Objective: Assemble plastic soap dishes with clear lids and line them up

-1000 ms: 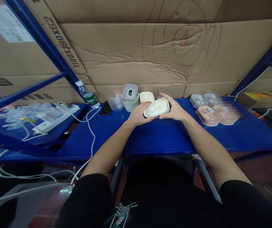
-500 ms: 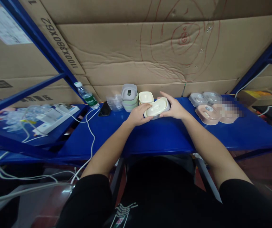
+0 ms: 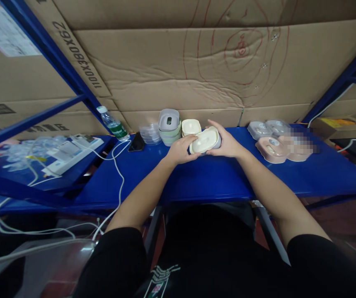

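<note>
Right, closest to us it's a black shirt (image 3: 221,256) with a pale print low on the front, and off to the left a white cable (image 3: 122,178) loops down over the edge of the blue table (image 3: 209,180). Up from there, bare forearms reach in, and here's the action: both hands are clamped on one cream-topped container (image 3: 205,140), held tilted above the middle of the table! The left hand (image 3: 180,150) has its near end, fingers across the top; the right hand (image 3: 226,142) cups the far end, thumb at the near side, grey showing along that end's edge. Out right, well apart, two pink containers (image 3: 272,150) sit side by side, with two grey containers (image 3: 259,129) just behind. Over left, a dark phone (image 3: 136,142) lies flat near some clear nested bowls (image 3: 150,135). Just beyond the hands, a cream tub (image 3: 191,125) stands beside a stack of green containers (image 3: 170,137), a grey one (image 3: 168,120) tilted on top. Left of those, a green-labelled bottle (image 3: 115,127) leans, and behind everything rises the cardboard (image 3: 146,70), red rings (image 3: 242,49) scrawled across it.
</note>
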`<move>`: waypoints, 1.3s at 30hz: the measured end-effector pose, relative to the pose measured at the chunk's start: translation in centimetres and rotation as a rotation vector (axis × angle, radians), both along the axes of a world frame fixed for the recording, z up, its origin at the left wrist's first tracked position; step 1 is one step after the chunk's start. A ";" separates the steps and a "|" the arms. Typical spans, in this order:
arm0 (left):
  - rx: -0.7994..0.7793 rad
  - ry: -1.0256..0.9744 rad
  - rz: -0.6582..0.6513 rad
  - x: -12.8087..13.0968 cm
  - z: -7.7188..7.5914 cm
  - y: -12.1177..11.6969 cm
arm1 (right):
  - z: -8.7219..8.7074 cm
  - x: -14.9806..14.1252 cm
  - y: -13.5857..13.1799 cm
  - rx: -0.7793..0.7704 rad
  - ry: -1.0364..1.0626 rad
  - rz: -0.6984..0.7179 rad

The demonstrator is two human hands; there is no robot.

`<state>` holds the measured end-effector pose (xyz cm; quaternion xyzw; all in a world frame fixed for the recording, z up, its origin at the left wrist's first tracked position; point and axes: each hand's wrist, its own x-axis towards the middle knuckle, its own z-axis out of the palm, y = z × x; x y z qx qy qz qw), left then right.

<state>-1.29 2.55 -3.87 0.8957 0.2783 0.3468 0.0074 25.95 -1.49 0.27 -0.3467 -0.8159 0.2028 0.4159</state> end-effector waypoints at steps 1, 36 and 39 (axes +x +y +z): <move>-0.001 -0.008 0.000 0.0 0.1 -0.1 | -0.1 0.0 0.1 0.022 -0.002 -0.011; -0.141 0.054 -0.162 1.4 0.7 -1.4 | -1.7 0.0 1.1 0.133 -0.211 -0.042; -0.125 0.054 -0.174 1.1 0.3 -1.1 | -1.8 -0.1 0.9 0.106 -0.249 -0.025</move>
